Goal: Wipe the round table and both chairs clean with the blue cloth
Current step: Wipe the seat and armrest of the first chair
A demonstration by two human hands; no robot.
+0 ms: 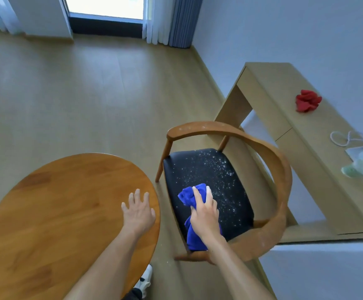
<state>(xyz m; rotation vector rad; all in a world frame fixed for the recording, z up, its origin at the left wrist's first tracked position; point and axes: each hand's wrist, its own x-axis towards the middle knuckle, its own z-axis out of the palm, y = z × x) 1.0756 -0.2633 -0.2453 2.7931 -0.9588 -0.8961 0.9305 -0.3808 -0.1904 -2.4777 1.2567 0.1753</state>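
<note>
A pale wood floor (68,94) fills most of the view, running up to a window (105,7) with grey curtains (180,20) at the far end. Along the right wall stands a long light-wood desk (284,100). On its top lie a crumpled red cloth (307,101), a loop of white cord (345,138), and some pale items at the right edge, too blurred to identify.

At lower left is the round table (46,213), its brown wooden top shiny. Just to its right, apart from it, stands a wooden chair (280,169) with a curved backrest and a black padded seat (198,167). White specks (219,167) are scattered over the far and right parts of the seat; the near left part looks darker and cleaner.

The blue cloth (189,195) lies bunched on the front of the seat, a tail of it hanging down over the near edge. The right hand (204,211) grasps it from above, fingers curled round the bunched fabric and pressing it onto the seat. The left hand (138,210) is released, fingers spread and straight, palm down over the right edge of the round table; whether it touches the wood cannot be told.

A white shoe (146,280) shows on the floor below the table edge.
</note>
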